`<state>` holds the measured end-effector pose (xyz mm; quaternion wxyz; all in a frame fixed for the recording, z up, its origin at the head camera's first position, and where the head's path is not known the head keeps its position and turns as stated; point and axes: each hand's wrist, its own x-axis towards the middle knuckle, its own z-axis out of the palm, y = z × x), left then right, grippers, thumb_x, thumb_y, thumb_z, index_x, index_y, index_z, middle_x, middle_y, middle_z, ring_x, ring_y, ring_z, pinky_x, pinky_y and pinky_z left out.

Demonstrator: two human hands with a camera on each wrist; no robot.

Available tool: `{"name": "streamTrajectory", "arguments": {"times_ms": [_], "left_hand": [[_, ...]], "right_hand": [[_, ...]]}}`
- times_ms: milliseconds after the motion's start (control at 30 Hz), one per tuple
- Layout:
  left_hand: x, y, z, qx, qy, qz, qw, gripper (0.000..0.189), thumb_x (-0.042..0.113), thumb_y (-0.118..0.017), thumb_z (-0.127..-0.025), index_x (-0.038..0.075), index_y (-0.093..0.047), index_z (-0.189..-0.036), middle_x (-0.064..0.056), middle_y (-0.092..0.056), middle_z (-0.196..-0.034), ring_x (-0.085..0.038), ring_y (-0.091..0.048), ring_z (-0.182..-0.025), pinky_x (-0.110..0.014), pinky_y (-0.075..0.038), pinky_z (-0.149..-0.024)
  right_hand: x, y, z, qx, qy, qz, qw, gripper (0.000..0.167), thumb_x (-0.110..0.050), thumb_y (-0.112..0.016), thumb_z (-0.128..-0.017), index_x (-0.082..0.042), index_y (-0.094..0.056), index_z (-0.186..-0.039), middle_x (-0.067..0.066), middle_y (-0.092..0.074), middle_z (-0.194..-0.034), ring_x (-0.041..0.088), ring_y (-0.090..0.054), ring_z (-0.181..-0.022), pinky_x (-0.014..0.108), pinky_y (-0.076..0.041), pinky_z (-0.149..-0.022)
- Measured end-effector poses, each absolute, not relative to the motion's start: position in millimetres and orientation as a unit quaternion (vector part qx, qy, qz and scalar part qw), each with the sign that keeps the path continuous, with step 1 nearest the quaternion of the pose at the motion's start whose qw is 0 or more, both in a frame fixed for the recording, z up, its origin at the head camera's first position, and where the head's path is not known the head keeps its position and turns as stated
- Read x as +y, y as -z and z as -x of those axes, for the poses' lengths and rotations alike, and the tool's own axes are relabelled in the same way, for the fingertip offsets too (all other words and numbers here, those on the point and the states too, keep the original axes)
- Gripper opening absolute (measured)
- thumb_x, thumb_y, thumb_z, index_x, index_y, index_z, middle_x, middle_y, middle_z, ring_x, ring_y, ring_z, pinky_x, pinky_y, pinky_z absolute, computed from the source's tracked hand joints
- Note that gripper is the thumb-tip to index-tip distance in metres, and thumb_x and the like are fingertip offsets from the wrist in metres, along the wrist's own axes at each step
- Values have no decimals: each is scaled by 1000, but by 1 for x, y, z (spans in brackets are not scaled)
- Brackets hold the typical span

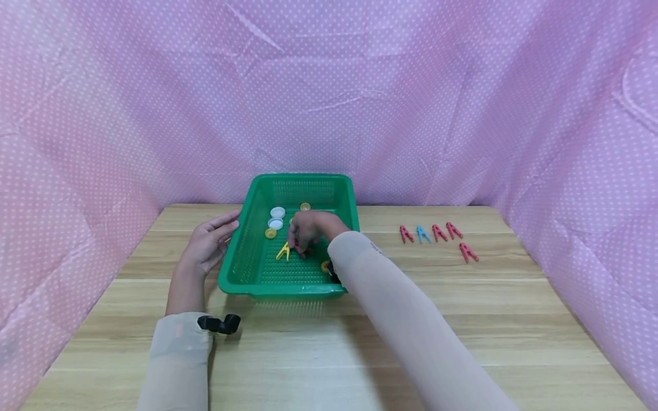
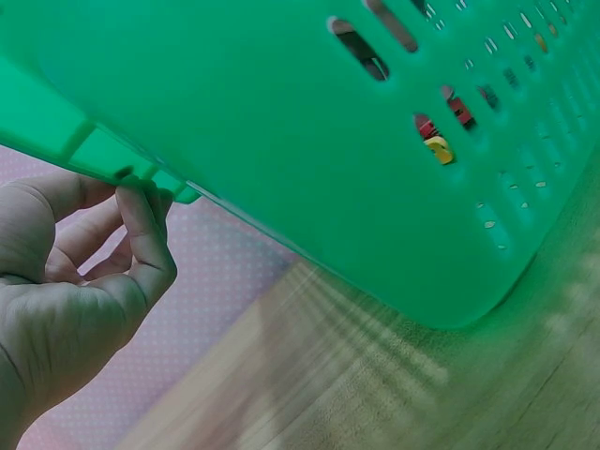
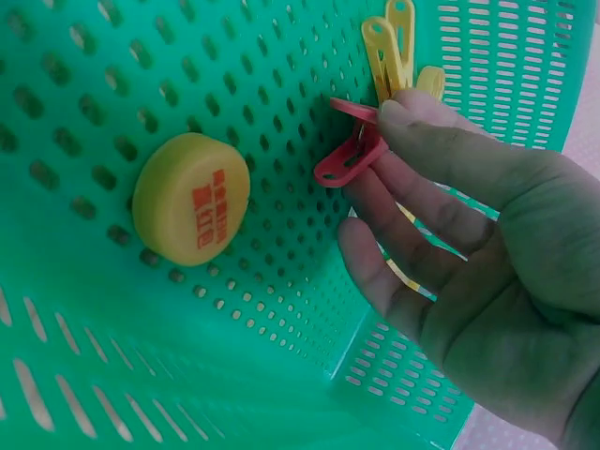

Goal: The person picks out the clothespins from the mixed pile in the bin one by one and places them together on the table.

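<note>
A green plastic basket (image 1: 233, 268) stands on the wooden table. At its left side, my left hand (image 1: 205, 242) pinches the rim between thumb and fingers, seen closer in the left wrist view. My right hand (image 1: 308, 228) reaches down inside the basket. In the right wrist view its thumb and fingers pinch a red clothespin (image 3: 349, 167) just above the perforated floor. Beside that lies a yellow clothespin (image 1: 283, 252). A yellow bottle cap (image 3: 192, 199) with red print rests near the hand. White caps (image 1: 277, 212) and other yellow caps lie deeper in the basket, partly hidden by the right hand.
To the right of the basket, several red clothespins (image 1: 466, 252) and one blue clothespin (image 1: 423, 234) lie on the table (image 1: 514, 319). A pink dotted curtain (image 1: 401, 114) hangs behind and along both sides.
</note>
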<state>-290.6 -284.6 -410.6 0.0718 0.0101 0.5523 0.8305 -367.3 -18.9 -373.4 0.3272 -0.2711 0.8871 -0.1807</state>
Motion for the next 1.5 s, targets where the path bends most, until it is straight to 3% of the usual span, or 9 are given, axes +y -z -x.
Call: {"name": "streamTrajectory", "arguments": {"times_ms": [233, 567, 933, 1233, 1500], "left_hand": [[-291, 411, 287, 559, -826, -4, 69, 39, 3, -65, -100, 5, -63, -139, 4, -73, -119, -9, -71, -102, -23, -59, -86], [-292, 411, 285, 556, -828, -5, 73, 41, 3, -67, -99, 4, -62, -140, 3, -72, -120, -9, -71, -102, -22, -59, -86], [-291, 413, 287, 563, -823, -2, 74, 39, 6, -69, -98, 7, -65, -137, 5, -72, -119, -8, -71, -102, -22, -60, -83], [-289, 413, 288, 565, -822, -2, 72, 37, 6, -69, -98, 8, -67, -135, 5, -72, -120, -8, -71, -103, -22, -60, -85], [-285, 412, 289, 567, -821, -7, 75, 40, 6, -68, -99, 7, -64, -138, 5, -71, -121, -8, -70, -103, -22, -60, -85]], "right_hand": [[-25, 374, 364, 890, 180, 295, 297, 12, -6, -75, -94, -11, -76, -105, 1, -70, -96, 16, -63, -84, 29, -55, -67], [-28, 376, 359, 900, 162, 285, 287, 14, -10, -80, -91, -9, -72, -103, 3, -68, -98, 16, -66, -88, 34, -61, -77], [-27, 375, 356, 904, 140, 275, 296, 15, -21, -83, -89, -12, -72, -92, 4, -72, -86, 18, -65, -75, 28, -51, -61], [-25, 373, 357, 905, 126, 270, 304, 18, -17, -83, -89, -10, -71, -102, 4, -71, -95, 17, -67, -83, 32, -59, -74], [-21, 372, 358, 904, 105, 293, 292, 14, -13, -82, -89, -13, -73, -99, 0, -67, -101, 16, -64, -89, 28, -58, -74]]}}
